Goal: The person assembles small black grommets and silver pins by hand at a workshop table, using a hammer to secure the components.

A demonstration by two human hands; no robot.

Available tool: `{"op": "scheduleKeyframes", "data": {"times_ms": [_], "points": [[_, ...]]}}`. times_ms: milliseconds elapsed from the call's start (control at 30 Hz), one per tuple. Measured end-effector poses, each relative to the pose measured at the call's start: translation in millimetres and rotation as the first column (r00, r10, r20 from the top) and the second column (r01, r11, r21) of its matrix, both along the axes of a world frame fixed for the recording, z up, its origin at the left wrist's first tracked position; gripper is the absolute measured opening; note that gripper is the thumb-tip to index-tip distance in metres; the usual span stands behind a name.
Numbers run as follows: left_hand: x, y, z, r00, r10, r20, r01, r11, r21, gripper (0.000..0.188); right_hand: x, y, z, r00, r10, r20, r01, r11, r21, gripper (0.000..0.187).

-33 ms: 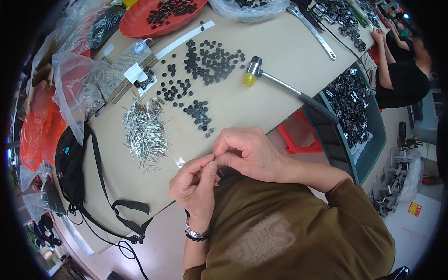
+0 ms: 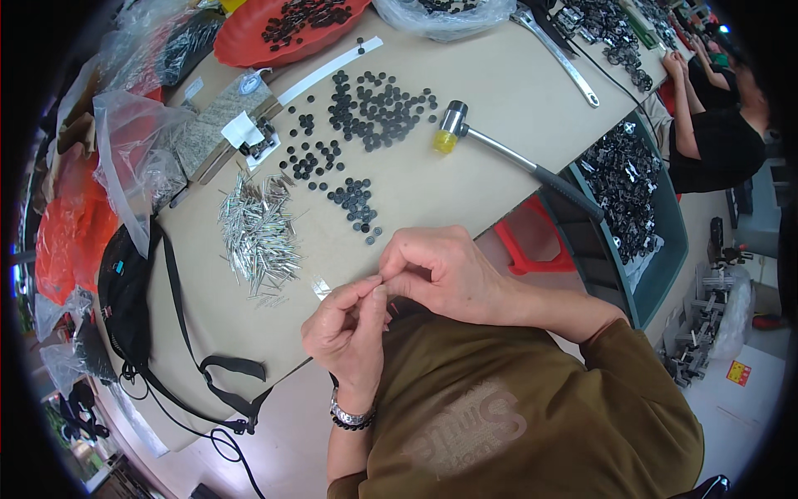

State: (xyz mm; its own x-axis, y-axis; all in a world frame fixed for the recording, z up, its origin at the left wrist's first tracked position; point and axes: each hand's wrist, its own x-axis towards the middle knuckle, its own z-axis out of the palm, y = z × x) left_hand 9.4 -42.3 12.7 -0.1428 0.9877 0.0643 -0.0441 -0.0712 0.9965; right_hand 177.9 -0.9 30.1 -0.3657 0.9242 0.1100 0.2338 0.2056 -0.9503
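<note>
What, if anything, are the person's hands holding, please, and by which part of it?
That cannot be told: the left hand and right hand meet in a pinching pose, and anything between them is hidden or too small to see.

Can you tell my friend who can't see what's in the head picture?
A person's left hand and right hand meet at the fingertips beside a table. On it lie silvery pins, small black discs and a hammer.

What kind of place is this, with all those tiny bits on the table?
It looks like a workshop or small factory. The clues are a heap of metal pins, a mallet, and a big bin loaded with dark parts.
</note>
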Motion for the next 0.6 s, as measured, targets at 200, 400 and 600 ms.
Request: {"op": "scheduleKeyframes", "data": {"times_ms": [200, 400, 600], "points": [[-7.4, 13.5, -4.3, 0.800, 0.162, -0.578, -0.020, 0.970, 0.243, 0.004, 3.6, 18.5, 0.6, 0.970, -0.121, 0.210, 0.081, 0.978, 0.191, 0.015], [-4.4, 22.7, -12.8, 0.626, 0.210, -0.751, 0.076, 0.942, 0.327, 0.014, -5.9, 25.5, -15.9, 0.899, -0.239, 0.368, 0.118, 0.939, 0.321, 0.018], [-9.3, 23.9, -13.4, 0.620, 0.218, -0.753, 0.086, 0.936, 0.341, 0.018, -5.2, 28.7, -19.2, 0.890, -0.251, 0.381, 0.081, 0.908, 0.410, 0.015]]}}
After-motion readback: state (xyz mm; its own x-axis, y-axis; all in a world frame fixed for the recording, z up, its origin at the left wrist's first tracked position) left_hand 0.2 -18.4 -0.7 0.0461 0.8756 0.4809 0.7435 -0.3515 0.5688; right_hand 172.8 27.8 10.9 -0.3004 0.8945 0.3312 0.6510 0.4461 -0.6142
